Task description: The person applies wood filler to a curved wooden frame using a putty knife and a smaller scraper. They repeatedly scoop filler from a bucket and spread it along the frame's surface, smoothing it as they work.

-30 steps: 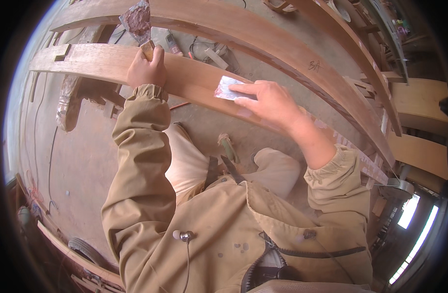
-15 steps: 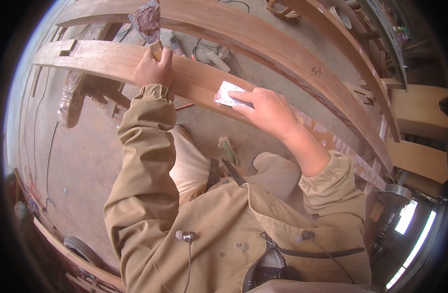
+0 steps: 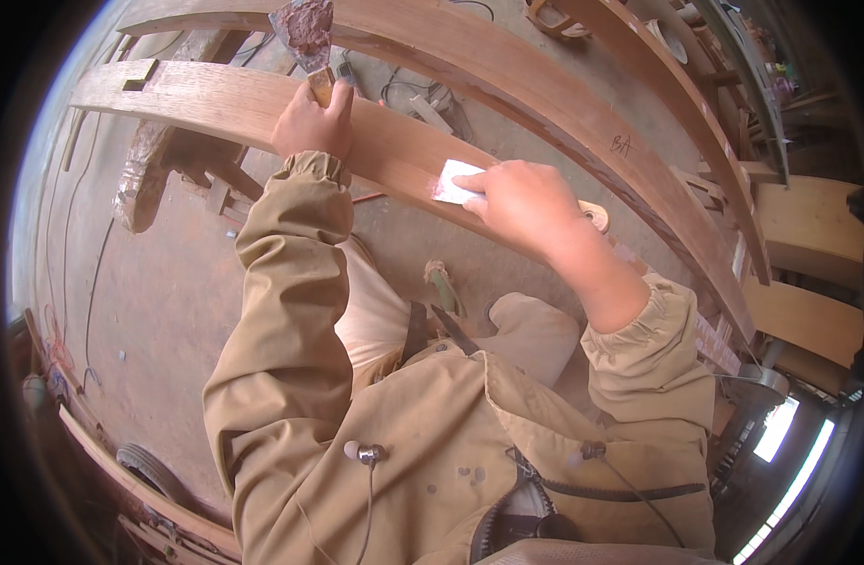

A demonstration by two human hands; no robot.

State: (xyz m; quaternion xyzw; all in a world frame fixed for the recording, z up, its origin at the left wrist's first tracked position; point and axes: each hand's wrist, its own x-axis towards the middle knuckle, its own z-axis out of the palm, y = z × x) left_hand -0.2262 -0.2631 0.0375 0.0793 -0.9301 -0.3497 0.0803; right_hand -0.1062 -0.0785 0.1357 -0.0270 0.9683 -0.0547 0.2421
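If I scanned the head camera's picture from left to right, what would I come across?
Dark tyre → left hand holding a paste-covered scraper → flat white piece → right hand holding that piece → light-brown wooden panels.

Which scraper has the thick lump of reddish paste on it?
The scraper in the left hand: it is heaped with paste, while the white scraper in the right hand shows only pinkish smears at its edge.

The right hand has slid its scraper slightly rightward along the curved wooden beam, its rounded handle end showing more clearly.
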